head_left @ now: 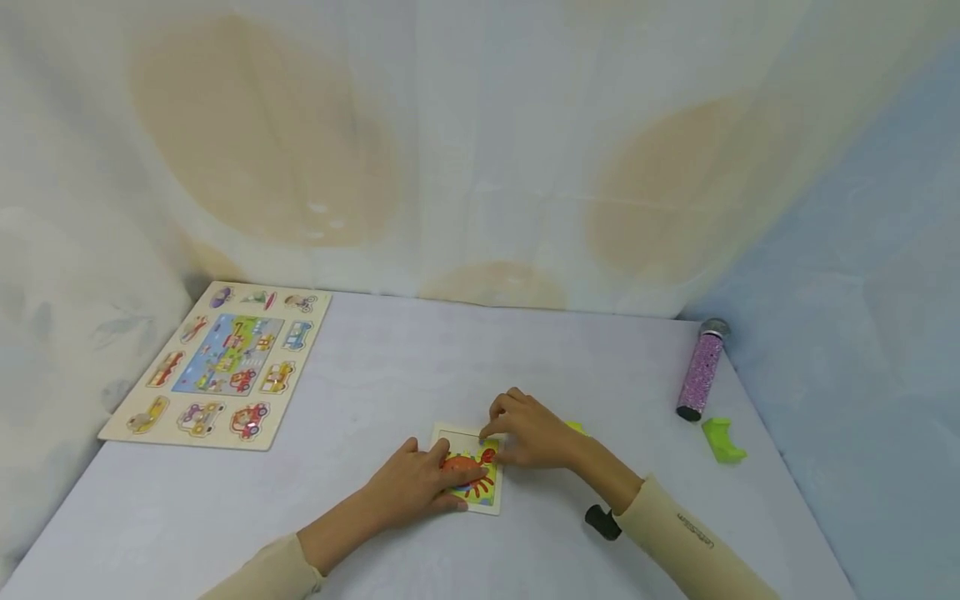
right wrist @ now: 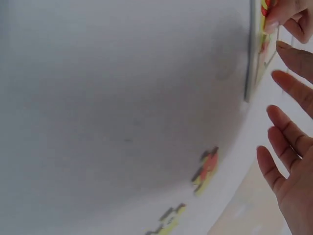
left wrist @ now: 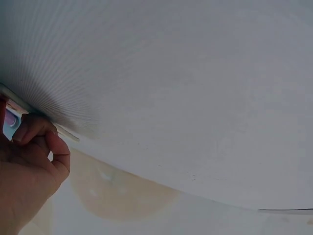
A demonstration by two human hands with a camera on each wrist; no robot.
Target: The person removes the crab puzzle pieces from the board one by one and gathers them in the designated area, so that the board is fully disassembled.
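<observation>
A small crab jigsaw puzzle (head_left: 487,493) in a pale frame lies near the front middle of the table, a bare patch at its upper left. Across the orange crab rests my left hand (head_left: 412,485), its index finger stretched over the picture and thumb at the lower edge. My right hand (head_left: 536,433) is at the puzzle's upper right side, fingertips close over the frame. The right wrist view shows that right hand (right wrist: 298,152) with fingers spread and nothing between them. A red-and-yellow puzzle piece (right wrist: 207,171) and a yellow one (right wrist: 170,221) lie on the table below it.
A large wooden vehicle puzzle board (head_left: 288,404) lies at the back left. On the right are a glittery purple microphone (head_left: 702,371) and a lime-green curved block (head_left: 722,440). A black object (head_left: 602,522) shows beside the right sleeve. Fabric curtains (head_left: 480,167) border the table.
</observation>
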